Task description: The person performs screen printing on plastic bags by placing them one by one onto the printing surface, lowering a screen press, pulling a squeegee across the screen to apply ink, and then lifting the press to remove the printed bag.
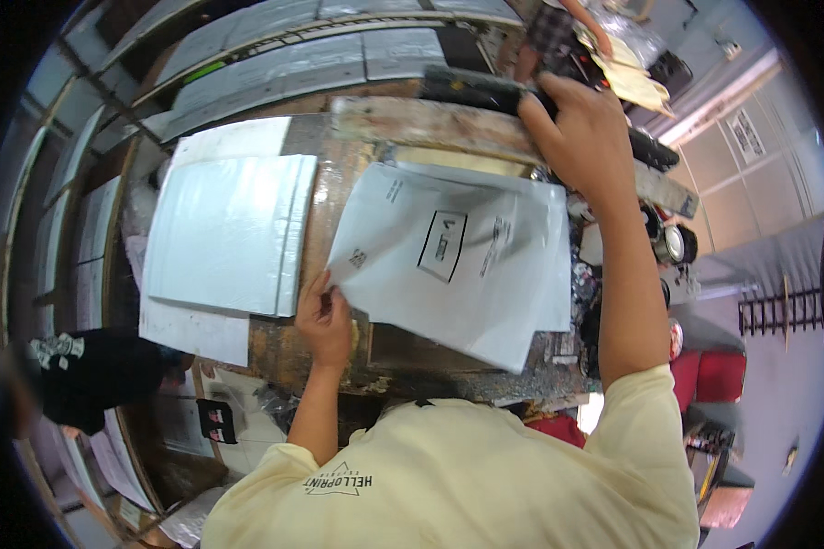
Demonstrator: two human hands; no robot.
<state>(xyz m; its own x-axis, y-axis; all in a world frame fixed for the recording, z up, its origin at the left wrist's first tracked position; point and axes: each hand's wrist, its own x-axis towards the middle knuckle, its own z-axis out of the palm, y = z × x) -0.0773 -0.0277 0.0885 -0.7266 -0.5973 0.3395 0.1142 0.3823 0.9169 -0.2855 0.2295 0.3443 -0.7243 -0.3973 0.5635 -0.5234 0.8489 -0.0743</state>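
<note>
A white, thin plastic-looking sheet or bag (403,274) with black print lies tilted and rippled over the worktable's middle. Its lower left edge is pinched in the fingers of my left hand (325,316). My right arm reaches far forward. At its end my right hand (581,137) is over a long dark bar (471,90), thumb on the near side and fingers bent across it; part of the grip is hidden. A pale, worn wooden bar (430,126) runs alongside, just nearer to me. Left of the printed sheet rests a neat stack of blank white sheets (224,233).
Racks with white sheets (311,69) stand beyond the table and at the left. Cans (673,242) and clutter crowd the table's right side. A person in black (101,375) is at the left; another person's hand (602,44) is near yellow cloth (632,78). A red chair (719,375) stands right.
</note>
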